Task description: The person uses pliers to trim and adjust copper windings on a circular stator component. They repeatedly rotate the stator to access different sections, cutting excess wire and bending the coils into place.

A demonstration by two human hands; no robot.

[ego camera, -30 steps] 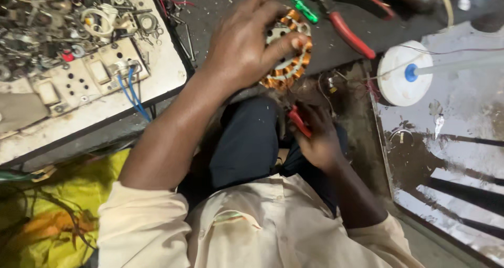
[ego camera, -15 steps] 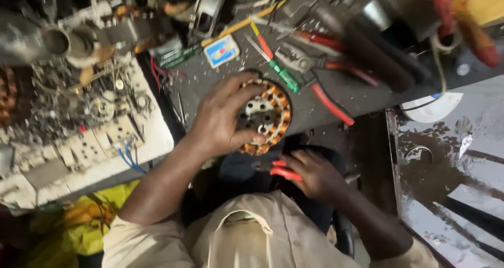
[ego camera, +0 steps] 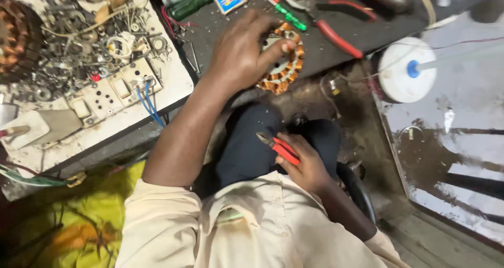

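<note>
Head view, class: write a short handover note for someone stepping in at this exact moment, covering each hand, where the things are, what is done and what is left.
Left hand: spread over the copper-wound stator, gripping it at the edge of the dark bench.
Right hand: low over the lap, holding the red-handled cutters, tips pointing towards the stator and clear of it.
Nearby: green screwdriver and red-handled pliers lie on the bench behind the stator.
Done: stator steadied, cutters in hand.
Left: cutters not yet at the windings; how far the winding work has got cannot be told.
</note>
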